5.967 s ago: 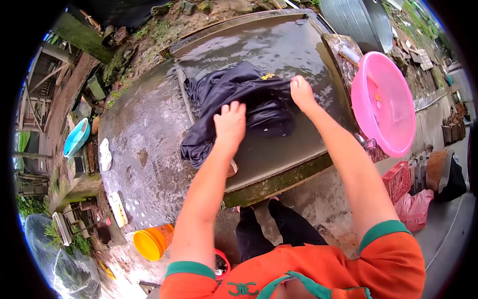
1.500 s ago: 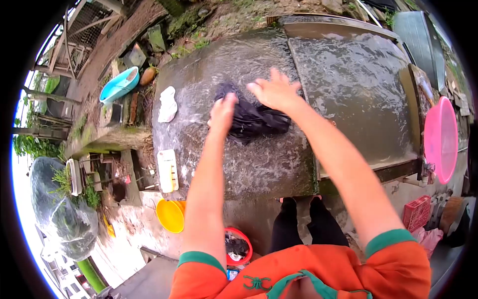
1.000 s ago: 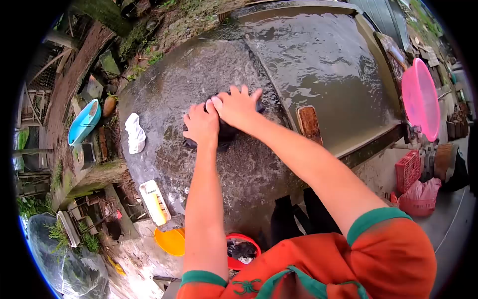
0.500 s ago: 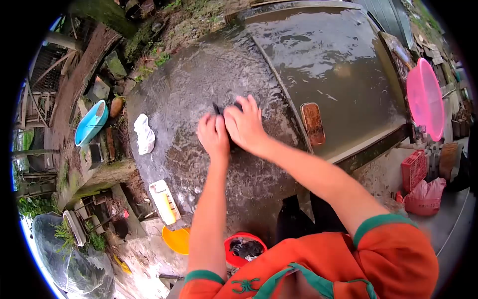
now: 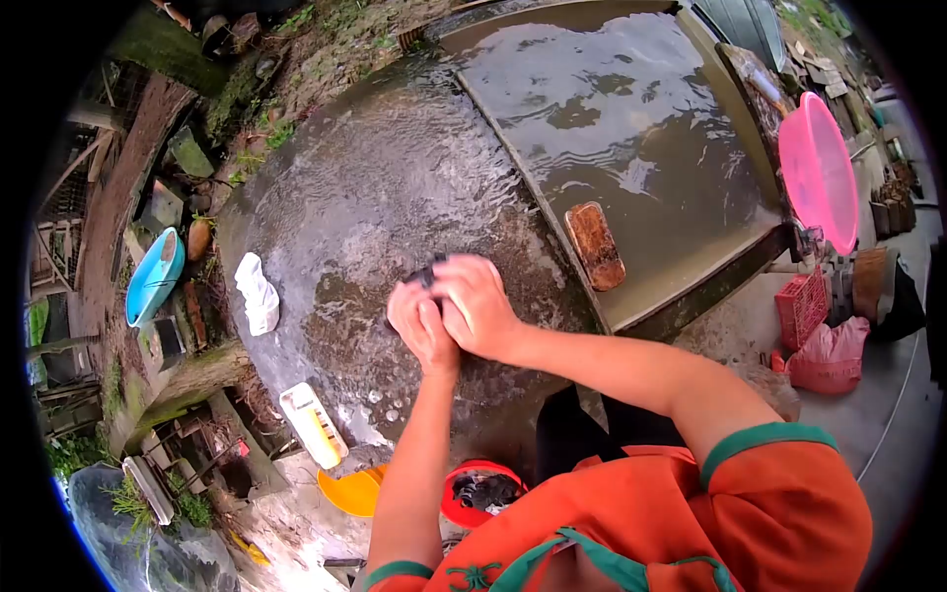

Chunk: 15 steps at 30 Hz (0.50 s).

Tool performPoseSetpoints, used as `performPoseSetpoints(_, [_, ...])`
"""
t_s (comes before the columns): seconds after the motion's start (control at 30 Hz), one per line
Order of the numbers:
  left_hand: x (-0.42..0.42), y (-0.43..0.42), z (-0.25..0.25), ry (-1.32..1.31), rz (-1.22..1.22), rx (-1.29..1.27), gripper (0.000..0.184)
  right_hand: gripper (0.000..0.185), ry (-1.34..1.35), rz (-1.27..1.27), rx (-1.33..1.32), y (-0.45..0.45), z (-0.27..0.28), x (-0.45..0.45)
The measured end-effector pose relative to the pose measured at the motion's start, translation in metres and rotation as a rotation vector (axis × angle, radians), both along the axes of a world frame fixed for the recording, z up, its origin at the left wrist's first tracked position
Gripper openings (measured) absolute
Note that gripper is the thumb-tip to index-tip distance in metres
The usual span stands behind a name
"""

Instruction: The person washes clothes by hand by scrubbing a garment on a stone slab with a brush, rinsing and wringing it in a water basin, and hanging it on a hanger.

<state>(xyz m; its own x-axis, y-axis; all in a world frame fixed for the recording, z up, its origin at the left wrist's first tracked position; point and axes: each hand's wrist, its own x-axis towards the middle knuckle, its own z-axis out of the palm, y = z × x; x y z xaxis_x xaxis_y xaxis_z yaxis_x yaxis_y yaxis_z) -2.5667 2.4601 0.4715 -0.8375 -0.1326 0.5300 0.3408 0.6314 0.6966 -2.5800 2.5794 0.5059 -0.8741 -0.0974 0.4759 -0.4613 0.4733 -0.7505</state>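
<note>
A small black cloth (image 5: 426,271) is bunched between my two hands over the wet stone slab (image 5: 345,207); its exact kind is hidden by my fingers. My left hand (image 5: 424,329) is closed around it from the left. From the right, my right hand (image 5: 475,308) is closed on it too, pressed against the left one. A white cloth (image 5: 257,294) lies crumpled at the slab's left edge. Near the slab's front left corner sits a white tray (image 5: 298,403) with a yellow bar-like thing in it.
Beyond a thin divider is a basin of murky water (image 5: 612,128), with a brown brick-like block (image 5: 595,247) at its edge. Close to my body stand a red basin (image 5: 452,508) holding dark cloth and a yellow basin (image 5: 350,493). A pink basin (image 5: 819,173) leans at right.
Both hands have drawn nearer to my body and come together, lifting and bunching the black cloth that was pressed on the slab. The view has shifted slightly.
</note>
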Motion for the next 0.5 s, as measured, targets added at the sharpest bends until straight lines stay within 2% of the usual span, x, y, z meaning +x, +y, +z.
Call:
performPoseSetpoints(0.03, [0.002,-0.009,-0.009,-0.029,-0.049,-0.119,0.02,0.014,0.064,0.022,0.077,0.004,-0.014,0.008])
performPoseSetpoints(0.1, [-0.049,-0.043,-0.026,-0.382,-0.089,-0.203,0.022,0.014,0.121,0.1,0.27,-0.004,-0.017,-0.055])
performPoseSetpoints(0.13, [-0.082,-0.044,-0.017,-0.444,0.002,-0.394,0.024,0.018,-0.156,0.221,0.431,-0.01,-0.007,-0.097])
performPoseSetpoints(0.17, [-0.12,-0.037,0.002,-0.484,0.092,-0.583,0.027,0.021,-0.285,0.217,0.556,-0.018,-0.001,-0.136])
performPoseSetpoints(0.2, [-0.137,-0.025,0.021,-0.533,0.243,-0.549,0.028,0.027,-0.212,-0.041,0.414,-0.03,-0.009,-0.156])
performPoseSetpoints(0.23, [-0.141,-0.014,0.031,-0.588,0.396,-0.51,0.03,0.03,-0.219,-0.164,0.429,-0.037,-0.015,-0.157])
performPoseSetpoints(0.27, [-0.135,-0.009,0.025,-0.461,0.318,-0.386,0.029,0.033,-0.226,-0.28,0.449,-0.04,-0.013,-0.15])
performPoseSetpoints(0.37, [-0.068,-0.004,0.015,-0.15,0.063,-0.007,0.026,0.033,-0.34,-0.103,0.255,-0.015,-0.003,-0.079])
performPoseSetpoints(0.43, [-0.018,0.018,0.007,0.088,0.136,-0.016,0.021,0.027,-0.009,-0.071,0.041,0.0,-0.015,-0.023])
performPoseSetpoints(0.5, [-0.022,0.003,-0.012,0.126,-0.014,-0.158,0.013,0.02,0.146,-0.033,0.153,0.013,-0.038,-0.01])
